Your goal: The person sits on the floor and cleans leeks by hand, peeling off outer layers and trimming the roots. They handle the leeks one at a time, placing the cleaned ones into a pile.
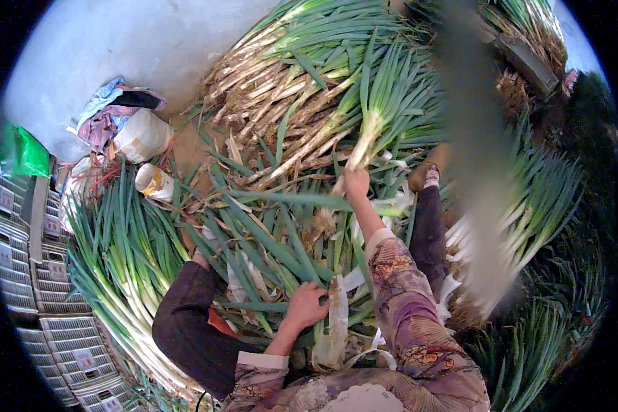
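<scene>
My right hand (pixel 357 184) grips the lower white shafts of a bunch of green onions (pixel 371 129), whose leaves fan upward over the large pile. Roots hang just below this hand. Near my lap, my left hand (pixel 309 304) touches a peeled strip of pale outer leaf (pixel 338 309); whether it pinches the strip cannot be told. Loose green leaves (pixel 273 242) and stripped skins are strewn between my legs. The big heap of unpeeled green onions (pixel 268 98) with soil on its roots lies ahead. Cleaner, whiter green onions (pixel 129 293) lie beside my left leg.
More white-stemmed green onions (pixel 520 232) lie on the right, partly behind a blurred streak. A white bucket (pixel 143 136) with cloths on it and a small stained container (pixel 154 182) stand at the left. Plastic crates (pixel 77 355) line the left edge. A green bag (pixel 28 152) rests above them.
</scene>
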A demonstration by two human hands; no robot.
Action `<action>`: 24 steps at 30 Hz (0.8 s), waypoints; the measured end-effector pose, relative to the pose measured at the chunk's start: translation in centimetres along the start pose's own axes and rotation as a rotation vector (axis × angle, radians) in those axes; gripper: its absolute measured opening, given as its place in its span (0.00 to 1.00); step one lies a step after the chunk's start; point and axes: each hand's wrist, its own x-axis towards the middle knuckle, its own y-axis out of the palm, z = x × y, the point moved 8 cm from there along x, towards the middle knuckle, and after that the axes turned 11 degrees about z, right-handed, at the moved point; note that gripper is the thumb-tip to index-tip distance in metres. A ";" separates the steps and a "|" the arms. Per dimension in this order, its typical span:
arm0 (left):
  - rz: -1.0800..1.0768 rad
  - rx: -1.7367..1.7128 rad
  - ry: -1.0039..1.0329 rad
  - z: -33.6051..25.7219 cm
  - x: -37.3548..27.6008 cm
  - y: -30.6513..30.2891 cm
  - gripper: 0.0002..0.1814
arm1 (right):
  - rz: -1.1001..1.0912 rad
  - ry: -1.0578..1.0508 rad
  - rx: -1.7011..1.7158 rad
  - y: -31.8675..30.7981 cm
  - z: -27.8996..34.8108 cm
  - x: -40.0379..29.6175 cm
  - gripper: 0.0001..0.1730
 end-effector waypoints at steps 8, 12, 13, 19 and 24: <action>-0.116 -0.382 -0.169 5.2 -1.4 -6.9 0.13 | 0.194 -0.021 0.620 -6.5 12.4 -9.1 0.14; -0.505 -0.639 -0.169 2.6 -5.4 -18.9 0.11 | 0.227 -0.097 0.404 -9.4 6.2 -20.5 0.12; -0.489 -0.826 -0.097 1.7 -4.1 -19.3 0.13 | 0.275 -0.094 0.524 -9.9 6.2 -23.6 0.12; 0.094 -1.837 0.195 -3.9 7.3 -13.3 0.34 | 0.615 -0.126 0.333 -10.3 6.7 -34.7 0.15; -0.273 -1.930 0.169 -1.8 5.8 -13.5 0.17 | 0.672 -0.237 0.008 -11.0 8.3 -32.3 0.24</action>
